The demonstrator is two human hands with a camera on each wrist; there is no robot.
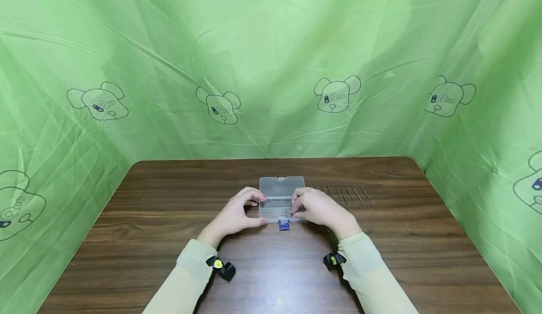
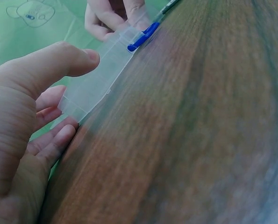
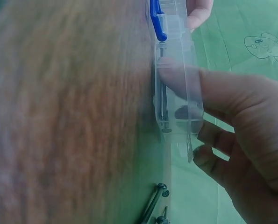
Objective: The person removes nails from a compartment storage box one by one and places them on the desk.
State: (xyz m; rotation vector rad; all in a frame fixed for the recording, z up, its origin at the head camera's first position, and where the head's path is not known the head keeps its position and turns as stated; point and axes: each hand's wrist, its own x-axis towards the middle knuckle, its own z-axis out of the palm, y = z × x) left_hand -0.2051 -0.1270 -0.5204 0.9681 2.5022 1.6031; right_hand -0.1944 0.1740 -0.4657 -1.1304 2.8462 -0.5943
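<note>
A clear plastic box (image 1: 275, 215) with a blue latch (image 1: 284, 225) at its front lies with its lid (image 1: 281, 186) folded back. My left hand (image 1: 239, 214) holds its left end, thumb near the front corner, fingers at the side; the left wrist view shows the same hand (image 2: 40, 102) round that end. Curled fingers of my right hand (image 1: 319, 208) reach into the right part of the box. In the right wrist view, the right thumb (image 3: 176, 77) and a finger pinch at a nail-like metal rod (image 3: 164, 107) along the front wall; the exact contact is partly hidden.
Several thin metal rods (image 1: 354, 195) lie in a row on the wooden table (image 1: 178, 201), right of the box. Heads of nearby rods (image 3: 161, 189) show low in the right wrist view. A green cloth (image 1: 271, 69) stands behind the table and at both sides.
</note>
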